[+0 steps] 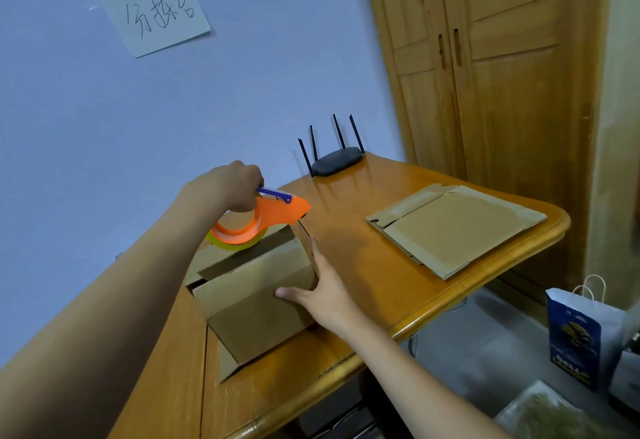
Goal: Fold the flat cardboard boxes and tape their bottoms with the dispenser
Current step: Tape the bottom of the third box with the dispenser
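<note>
Near the centre of the frame, on the wooden tabletop (pixel 363 265), stands a folded cardboard box (pixel 256 296) with its bottom flaps turned up and closed, ready for sealing. The left hand (pixel 230 187) is curled round the handle of an orange tape dispenser (pixel 256 222), holding its roll down on the far end of the box, seemingly at the flap seam where a strip would start or finish. The right hand (pixel 320 291) lies flat against the box's right side, fingers straight and thumb spread on the near face, probably to brace the box so that it does not slide or tip under the dispenser's pull. Whether tape already lies along the seam cannot be made out. To the right of the frame, well apart from the box, a stack of flat cardboard boxes (pixel 457 227) waits on the tabletop, apparently yet to be folded. A black router (pixel 336 161) sits at the tabletop's far edge against the wall.
</note>
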A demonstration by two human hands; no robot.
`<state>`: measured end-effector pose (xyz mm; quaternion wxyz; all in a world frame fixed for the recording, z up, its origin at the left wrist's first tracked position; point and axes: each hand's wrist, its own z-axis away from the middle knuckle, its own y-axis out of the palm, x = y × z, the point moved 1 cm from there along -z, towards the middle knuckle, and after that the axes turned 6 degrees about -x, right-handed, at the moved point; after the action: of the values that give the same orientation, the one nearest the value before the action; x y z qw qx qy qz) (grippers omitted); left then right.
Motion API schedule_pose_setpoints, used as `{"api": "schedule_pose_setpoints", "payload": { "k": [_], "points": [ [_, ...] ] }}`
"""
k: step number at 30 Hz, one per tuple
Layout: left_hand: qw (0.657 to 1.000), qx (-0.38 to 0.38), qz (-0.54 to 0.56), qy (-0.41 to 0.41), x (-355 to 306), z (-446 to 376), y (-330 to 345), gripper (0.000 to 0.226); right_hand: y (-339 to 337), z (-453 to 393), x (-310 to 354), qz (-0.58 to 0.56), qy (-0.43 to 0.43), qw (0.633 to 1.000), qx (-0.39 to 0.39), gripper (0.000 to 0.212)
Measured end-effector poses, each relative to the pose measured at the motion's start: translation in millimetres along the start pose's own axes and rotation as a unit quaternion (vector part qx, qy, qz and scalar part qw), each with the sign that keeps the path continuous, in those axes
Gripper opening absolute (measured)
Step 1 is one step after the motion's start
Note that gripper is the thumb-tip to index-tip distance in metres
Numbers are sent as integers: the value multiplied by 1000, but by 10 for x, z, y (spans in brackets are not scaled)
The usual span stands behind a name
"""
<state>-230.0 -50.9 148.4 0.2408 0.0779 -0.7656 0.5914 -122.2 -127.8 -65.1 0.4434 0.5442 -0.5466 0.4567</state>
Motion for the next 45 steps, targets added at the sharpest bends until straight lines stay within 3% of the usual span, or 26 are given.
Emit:
{"api": "schedule_pose_setpoints", "payload": {
  "k": [5, 12, 18, 23, 28, 36, 40, 45],
  "points": [
    [1000, 2, -14, 6, -2, -10, 9, 40, 22, -43, -25, -5, 5, 1000, 10, 87],
    [1000, 2, -6, 4, -12, -9, 20, 38, 47, -64, -56, 0, -1, 1000, -4, 107],
    [1000, 6, -12, 9, -4, 7, 33, 40, 46, -36, -166, 9, 16, 1000, 1, 88],
    [1000, 9, -4, 7, -27, 25, 48, 40, 51, 22, -238, 57, 26, 998, 2, 100],
    [1000, 6, -14, 14, -7, 42, 45, 38, 61, 37, -410, 84, 48, 995, -4, 70],
    [1000, -1, -5, 12, -8, 41, 58, 41, 67, 55, -368, 118, 40, 992, -8, 102],
    [999, -9, -21, 28, -5, 49, 19, 40, 28, 36, -377, 110, 42, 993, 4, 75],
    [998, -22, -39, 41, -40, 72, 39, 38, 22, 74, -349, 104, 43, 994, -4, 68]
  ]
}}
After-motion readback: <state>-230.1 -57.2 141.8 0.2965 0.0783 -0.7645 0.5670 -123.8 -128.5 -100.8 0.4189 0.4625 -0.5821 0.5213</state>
